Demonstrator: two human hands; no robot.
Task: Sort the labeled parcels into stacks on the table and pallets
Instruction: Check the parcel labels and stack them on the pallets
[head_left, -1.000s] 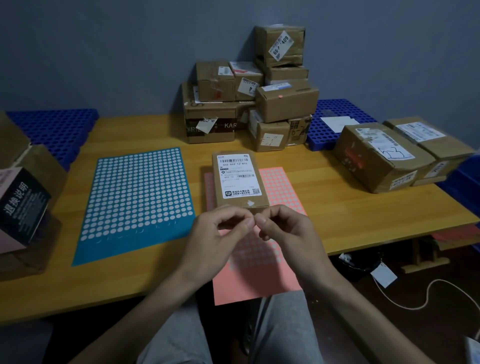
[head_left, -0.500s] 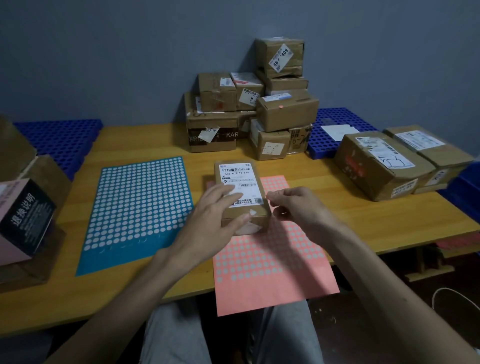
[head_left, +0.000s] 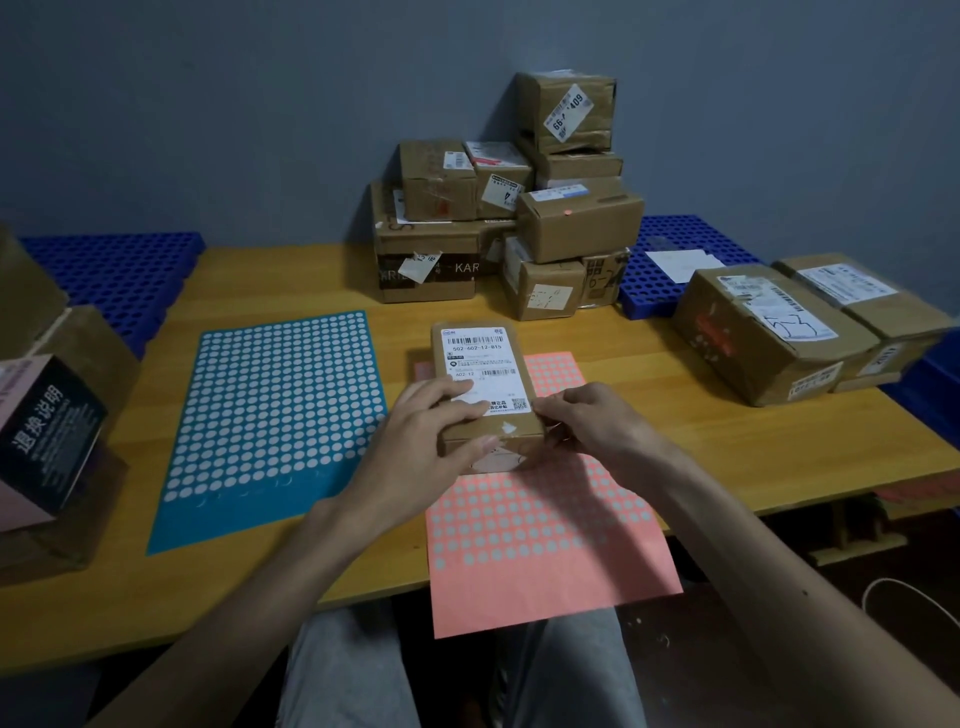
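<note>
With the small parcel (head_left: 480, 353) on the far end of the pink sticker sheet (head_left: 545, 519), left hand (head_left: 415, 447) flat on its label, right hand (head_left: 592, 421) pinching its near right corner (sheet overhanging the bench (head_left: 675, 426)), a careless lift could drag the sheet off.

Left forearm (head_left: 291, 571): bare, reaching in from the lower left toward the centre.
Left hand (head_left: 431, 436): palm down, fingers nearly straight and spread on top of the parcel (head_left: 475, 338), thumb along its near edge.
Right forearm (head_left: 727, 530): bare, coming in from the lower right.
Right hand (head_left: 587, 421): knuckles up, fingers curled, tips bunched against the parcel's near right corner; whether they pinch anything is too small to tell.
</note>
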